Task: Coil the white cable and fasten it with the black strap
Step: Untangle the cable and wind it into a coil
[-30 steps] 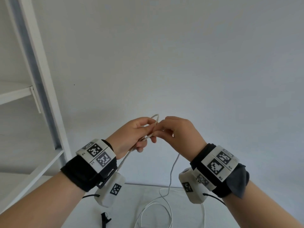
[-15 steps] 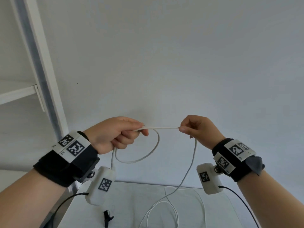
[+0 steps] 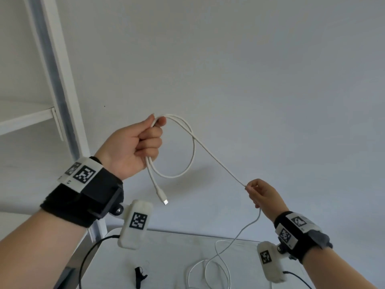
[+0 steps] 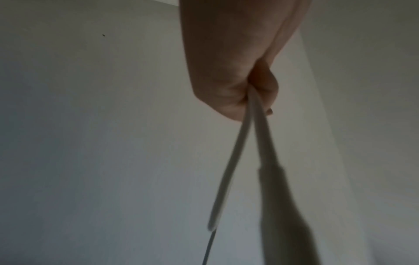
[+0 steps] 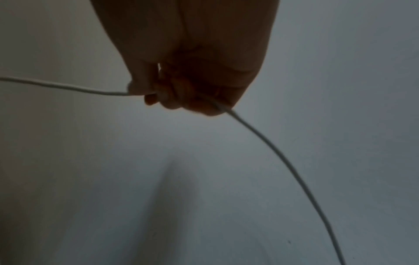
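Left hand (image 3: 133, 147) fist grips one loop of white cable (image 3: 192, 155), connector end (image 3: 163, 198) dangling. Right hand (image 3: 263, 196), at 4 o'clock, pinches the taut run w/ thumb + forefinger. Black strap (image 3: 139, 276) lies on table (image 3: 166, 247), 6 o'clock.

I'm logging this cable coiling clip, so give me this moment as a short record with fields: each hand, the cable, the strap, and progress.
left hand: raised, grips one finished loop of the white cable, plug end hanging below the fist
right hand: lower, pinches the cable's straight run
cable slack: trails from the right hand down to the white table
black strap: lies on the table, untouched
progress: one loop made, not yet fastened
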`<move>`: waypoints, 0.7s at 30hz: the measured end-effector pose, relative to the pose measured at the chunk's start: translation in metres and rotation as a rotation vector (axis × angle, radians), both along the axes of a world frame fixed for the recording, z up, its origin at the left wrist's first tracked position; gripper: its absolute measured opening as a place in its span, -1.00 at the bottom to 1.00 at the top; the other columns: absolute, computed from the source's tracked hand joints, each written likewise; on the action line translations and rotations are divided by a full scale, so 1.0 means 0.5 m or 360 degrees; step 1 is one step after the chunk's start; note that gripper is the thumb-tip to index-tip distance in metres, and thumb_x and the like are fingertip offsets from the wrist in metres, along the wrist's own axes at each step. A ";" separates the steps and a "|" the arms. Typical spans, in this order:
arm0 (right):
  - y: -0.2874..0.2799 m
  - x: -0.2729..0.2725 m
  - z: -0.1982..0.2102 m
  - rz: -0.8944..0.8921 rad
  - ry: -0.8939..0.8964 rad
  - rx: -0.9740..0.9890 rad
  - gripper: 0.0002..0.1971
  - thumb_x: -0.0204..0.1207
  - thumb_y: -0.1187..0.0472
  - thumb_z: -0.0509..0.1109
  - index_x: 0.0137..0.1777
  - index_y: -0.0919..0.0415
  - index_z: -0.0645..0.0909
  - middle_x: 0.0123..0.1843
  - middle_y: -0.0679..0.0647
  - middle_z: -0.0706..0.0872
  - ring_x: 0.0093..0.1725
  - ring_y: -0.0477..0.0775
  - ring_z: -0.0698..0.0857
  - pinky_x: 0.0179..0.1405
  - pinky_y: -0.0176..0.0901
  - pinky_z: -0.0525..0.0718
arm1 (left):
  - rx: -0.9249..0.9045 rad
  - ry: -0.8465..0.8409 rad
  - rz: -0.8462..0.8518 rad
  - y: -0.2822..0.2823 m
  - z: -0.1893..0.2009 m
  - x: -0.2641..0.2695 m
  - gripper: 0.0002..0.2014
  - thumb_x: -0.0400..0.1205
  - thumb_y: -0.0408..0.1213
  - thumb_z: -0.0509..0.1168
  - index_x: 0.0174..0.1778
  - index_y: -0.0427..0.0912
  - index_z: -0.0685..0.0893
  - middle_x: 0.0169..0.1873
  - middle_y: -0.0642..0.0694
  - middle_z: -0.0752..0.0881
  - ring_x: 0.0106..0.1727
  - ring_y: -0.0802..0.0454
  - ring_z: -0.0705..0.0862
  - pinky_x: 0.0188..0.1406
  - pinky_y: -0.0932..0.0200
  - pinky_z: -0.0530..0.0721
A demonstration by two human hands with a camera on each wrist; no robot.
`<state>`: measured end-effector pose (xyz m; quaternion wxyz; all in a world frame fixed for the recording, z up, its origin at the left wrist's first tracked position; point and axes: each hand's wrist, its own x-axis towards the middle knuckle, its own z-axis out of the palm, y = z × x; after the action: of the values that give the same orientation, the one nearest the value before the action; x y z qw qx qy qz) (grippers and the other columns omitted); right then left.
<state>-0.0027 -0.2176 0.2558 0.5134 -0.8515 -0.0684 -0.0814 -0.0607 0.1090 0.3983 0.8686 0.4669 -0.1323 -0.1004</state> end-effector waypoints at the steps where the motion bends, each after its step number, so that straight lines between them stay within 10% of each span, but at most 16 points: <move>1: 0.009 -0.003 -0.004 -0.0048 -0.0037 -0.0042 -0.84 0.55 0.22 0.31 -0.28 0.16 0.52 -0.52 -0.02 0.43 -0.52 -0.04 0.37 -0.45 -0.21 0.40 | -0.0019 -0.0003 0.0013 -0.005 -0.007 0.005 -0.76 0.62 -0.10 0.11 -0.20 -0.12 0.61 -0.62 0.09 0.23 -0.65 0.16 0.09 -0.78 0.40 0.16; 9: 0.110 -0.059 0.034 0.0087 -0.0244 -0.0477 -0.78 0.48 0.13 0.39 -0.38 0.04 0.51 -0.61 -0.10 0.39 -0.58 -0.14 0.33 -0.56 -0.42 0.37 | 0.0099 -0.0063 0.0124 -0.044 -0.044 0.022 -0.76 0.69 -0.16 0.09 -0.17 -0.15 0.59 -0.58 0.08 0.40 -0.61 0.23 0.38 -0.65 0.40 0.46; 13: 0.153 -0.093 0.066 0.0266 -0.0340 -0.0620 -0.82 0.49 0.08 0.37 -0.33 0.01 0.52 -0.62 -0.08 0.41 -0.56 -0.10 0.37 -0.44 -0.29 0.39 | 0.0131 -0.0084 0.0138 -0.069 -0.059 0.013 -0.72 0.72 -0.24 0.06 -0.20 -0.20 0.62 -0.41 -0.06 0.73 -0.30 -0.02 0.76 -0.15 0.12 0.79; 16: 0.173 -0.113 0.096 0.0365 -0.0425 -0.0678 -0.83 0.48 0.04 0.36 -0.34 -0.06 0.52 -0.58 -0.21 0.52 -0.49 -0.15 0.47 -0.44 -0.36 0.36 | 0.0303 -0.0147 0.0141 -0.083 -0.066 0.010 -0.72 0.73 -0.24 0.04 -0.16 -0.23 0.59 -0.14 -0.18 0.83 0.03 -0.28 0.78 0.18 -0.10 0.70; 21: 0.186 -0.128 0.147 0.0437 -0.0630 -0.0755 -0.85 0.48 0.04 0.38 -0.25 0.06 0.64 -0.61 -0.17 0.39 -0.44 -0.24 0.52 -0.43 -0.38 0.34 | 0.0642 -0.0233 0.0124 -0.107 -0.082 -0.001 -0.79 0.63 -0.13 0.14 -0.09 -0.22 0.53 0.07 -0.17 0.81 0.06 -0.26 0.79 0.22 -0.09 0.68</move>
<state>-0.0665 -0.1244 0.3291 0.2838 -0.8979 -0.2978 -0.1570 -0.0611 0.0553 0.3573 0.7489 0.6420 -0.1542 -0.0568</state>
